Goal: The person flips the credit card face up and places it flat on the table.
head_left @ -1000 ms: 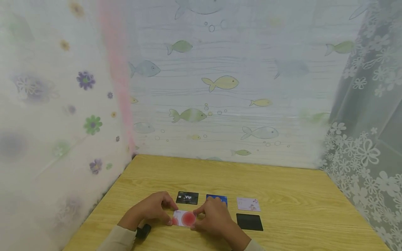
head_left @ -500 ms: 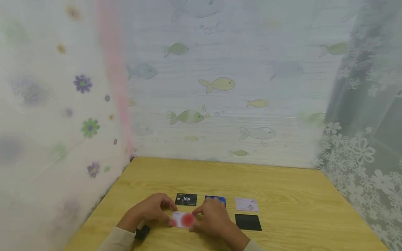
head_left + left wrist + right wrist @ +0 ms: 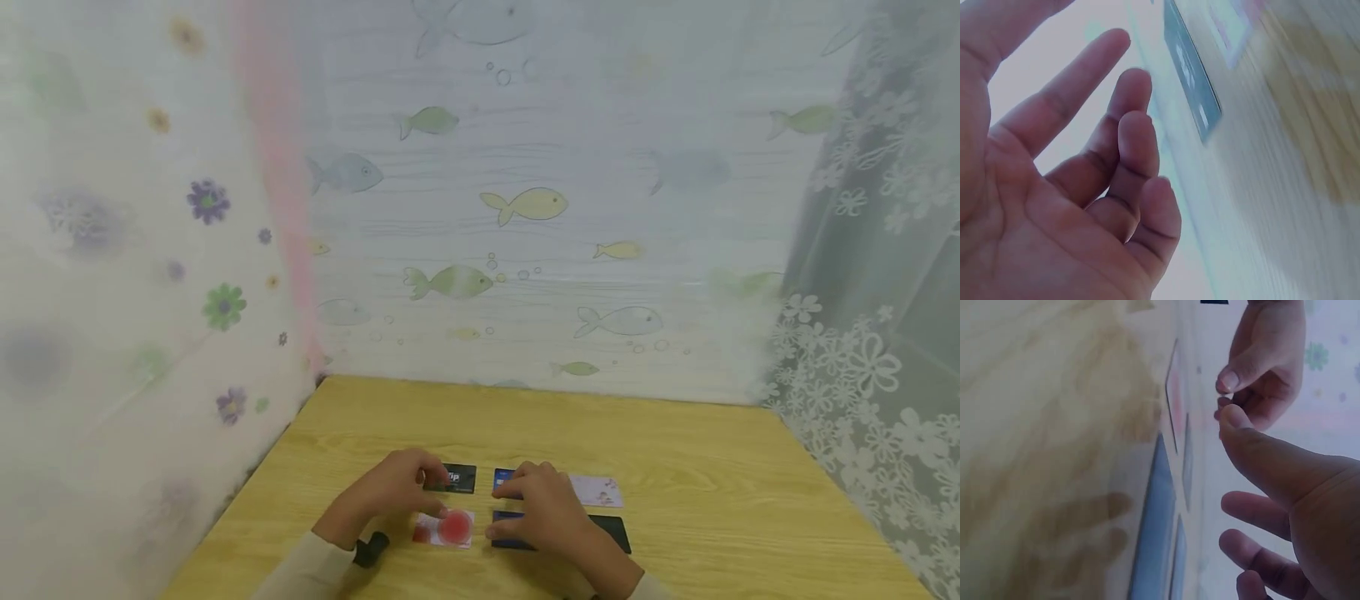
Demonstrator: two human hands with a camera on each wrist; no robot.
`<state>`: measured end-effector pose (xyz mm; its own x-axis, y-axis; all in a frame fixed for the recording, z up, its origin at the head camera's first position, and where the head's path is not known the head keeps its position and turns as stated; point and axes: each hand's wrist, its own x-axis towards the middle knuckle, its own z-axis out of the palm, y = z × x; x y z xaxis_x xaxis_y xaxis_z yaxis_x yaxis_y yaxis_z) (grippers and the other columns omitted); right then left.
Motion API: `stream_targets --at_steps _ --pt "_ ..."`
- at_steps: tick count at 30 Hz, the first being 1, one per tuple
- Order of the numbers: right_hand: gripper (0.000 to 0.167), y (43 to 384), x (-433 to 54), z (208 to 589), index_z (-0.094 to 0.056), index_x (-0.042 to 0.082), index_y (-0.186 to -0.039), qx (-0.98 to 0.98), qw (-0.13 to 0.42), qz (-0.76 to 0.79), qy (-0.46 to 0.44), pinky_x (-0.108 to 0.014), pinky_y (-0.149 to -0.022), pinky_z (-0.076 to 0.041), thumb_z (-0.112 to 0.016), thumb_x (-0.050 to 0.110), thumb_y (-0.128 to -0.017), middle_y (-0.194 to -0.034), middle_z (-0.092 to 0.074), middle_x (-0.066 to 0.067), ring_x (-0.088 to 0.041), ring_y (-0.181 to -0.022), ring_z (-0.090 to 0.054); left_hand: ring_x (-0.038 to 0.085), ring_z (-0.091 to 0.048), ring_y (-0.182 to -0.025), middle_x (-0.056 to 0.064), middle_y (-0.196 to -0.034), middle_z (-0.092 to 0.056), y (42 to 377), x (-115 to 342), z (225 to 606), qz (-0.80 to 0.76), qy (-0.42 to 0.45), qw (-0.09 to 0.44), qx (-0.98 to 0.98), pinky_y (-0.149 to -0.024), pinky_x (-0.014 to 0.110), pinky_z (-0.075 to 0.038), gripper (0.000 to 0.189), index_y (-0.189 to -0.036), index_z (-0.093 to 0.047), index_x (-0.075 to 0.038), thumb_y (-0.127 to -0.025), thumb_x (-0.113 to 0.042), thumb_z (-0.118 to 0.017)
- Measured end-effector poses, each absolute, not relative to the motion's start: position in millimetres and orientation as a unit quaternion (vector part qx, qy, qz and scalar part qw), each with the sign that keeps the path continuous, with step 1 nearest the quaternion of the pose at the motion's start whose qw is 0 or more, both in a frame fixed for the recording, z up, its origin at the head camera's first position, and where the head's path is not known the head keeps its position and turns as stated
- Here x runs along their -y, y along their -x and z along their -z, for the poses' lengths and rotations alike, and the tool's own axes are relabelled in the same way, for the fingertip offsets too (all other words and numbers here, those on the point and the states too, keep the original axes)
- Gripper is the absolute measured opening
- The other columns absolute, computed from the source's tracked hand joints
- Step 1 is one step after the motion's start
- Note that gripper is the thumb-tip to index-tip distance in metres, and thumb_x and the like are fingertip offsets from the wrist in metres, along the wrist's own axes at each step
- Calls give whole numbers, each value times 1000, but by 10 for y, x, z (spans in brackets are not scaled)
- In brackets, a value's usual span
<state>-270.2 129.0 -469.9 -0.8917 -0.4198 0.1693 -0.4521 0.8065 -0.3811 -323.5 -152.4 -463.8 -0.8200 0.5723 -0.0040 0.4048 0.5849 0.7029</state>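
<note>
Left hand [image 3: 396,487]: raised over the card with the red circle [image 3: 455,528], fingers loosely bent and apart, grasping nothing. Right hand [image 3: 551,508]: above the dark blue card [image 3: 513,544], thumb and fingers well parted, likewise without a hold. Both cards lie flat on the counter [image 3: 675,450], side by side in the near row, with a plain black card [image 3: 617,531] to their right. Far row, left to right: black "Vip" card [image 3: 463,479], blue card [image 3: 503,476], pale card [image 3: 596,491].
</note>
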Motion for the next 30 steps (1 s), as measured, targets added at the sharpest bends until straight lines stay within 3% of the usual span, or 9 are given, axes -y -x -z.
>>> stream_targets --at_steps 5,10,18,26,30 --pt "44 2698 -1515 4628 -81 35 -110 952 32 -213 -219 -56 -87 -48 -85 61 -75 -113 -68 7 -22 -103 -58 17 -62 -99 -4 -106 -68 3216 1320 4628 -364 -285 116 -879 -88 38 -54 28 -104 -78 -16 -79 -23 -90" --pt "38 2663 -1697 4563 -83 31 -100 950 22 -221 -218 -54 -84 -48 -88 59 -74 -107 -69 9 -24 -100 -60 14 -64 -101 -7 -107 -68 3159 1122 4622 -348 -286 136 -883 -90 37 -55 31 -104 -79 -19 -77 -27 -93" --pt "42 2627 -1879 4601 -83 26 -96 950 17 -212 -228 -40 -72 -44 -92 56 -67 -94 -69 12 -14 -87 -58 10 -59 -93 -6 -103 -65 3093 809 4613 -314 -285 136 -895 -82 31 -52 34 -99 -79 -24 -71 -32 -96" --pt "48 2628 -1946 4680 -82 30 -99 953 -14 -192 -234 -49 -78 -41 -91 61 -64 -93 -65 16 -8 -82 -52 9 -57 -90 -5 -101 -62 3061 679 4649 -276 -278 138 -910 -83 31 -52 37 -95 -80 -29 -64 -32 -100" --pt "48 2647 -1945 4698 -81 29 -99 953 -9 -196 -232 -42 -76 -40 -92 60 -64 -91 -63 15 -8 -82 -51 9 -54 -86 -6 -98 -59 3084 667 4692 -276 -275 140 -910 -79 29 -49 36 -92 -79 -30 -63 -29 -100"
